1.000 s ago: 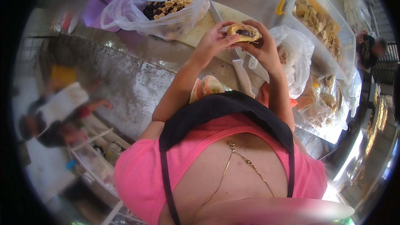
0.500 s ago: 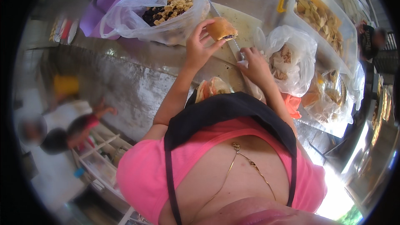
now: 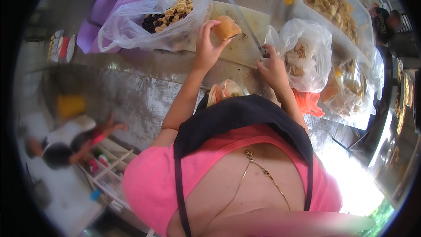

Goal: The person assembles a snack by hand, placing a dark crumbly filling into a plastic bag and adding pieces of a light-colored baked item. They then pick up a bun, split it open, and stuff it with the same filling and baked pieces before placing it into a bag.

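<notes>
My left hand point(image 3: 206, 48) grips a golden-brown bread bun point(image 3: 226, 28) between thumb and fingers, above a pale cutting board point(image 3: 257, 20). A thin dark edge shows along the bun's lower side. In my right hand point(image 3: 273, 66) is the handle of a long, narrow knife point(image 3: 242, 16), its blade slanting up and left across the board, to the right of the bun and apart from it. Dark crumbs dot the board. Left of the board lies an open clear plastic bag point(image 3: 131, 28) with light crumbly pieces point(image 3: 180, 8) and dark bits inside.
Right of my right hand sits a knotted-looking plastic bag point(image 3: 307, 55) with brown contents. Beyond it stands a clear plastic bin point(image 3: 362, 46) of flat tan pieces. A purple container point(image 3: 94, 24) is at far left. People are nearby at lower left and upper right.
The knife has swung up and away from the bun, its blade now showing at length. The bun has tilted, so less of its dark filling shows. My right hand has shifted slightly right.
</notes>
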